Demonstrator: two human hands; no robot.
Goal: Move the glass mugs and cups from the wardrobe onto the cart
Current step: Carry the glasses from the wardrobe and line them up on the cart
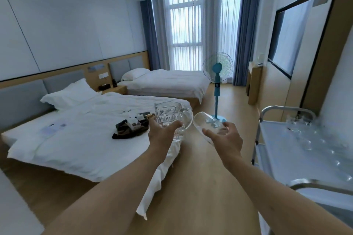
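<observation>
Both grips are full: the left hand (162,131) curls under and around a patterned glass mug (170,118), fingers wrapped on its lower body, with the mug's handle pointing right toward the other hand. The right hand (224,139) holds a smooth glass cup (208,126), tilted so its mouth leans up and to the left; fingers curl over its side, and the base is hidden behind the palm. Mug and cup sit close together in the air above the wooden floor (200,187), the mug's handle near the cup's rim (whether they touch is hard to tell through the clear glass).

From the head view, the cart (286,150) stands at the right edge, its metal rail and pale top shelf only partly in frame. Several pieces of glassware (313,137) already stand on that shelf, but they blur into the surface and cannot be counted. The cart's lower part is cut off by the frame.

To the left lies a bed (76,139) with white linen, carrying a dark bundle (131,126) whose contents are unclear. A second bed (168,82) sits farther back, and a blue standing fan (217,74) stands between the beds and the cart. Curtains (246,30) frame the bright window beyond.
</observation>
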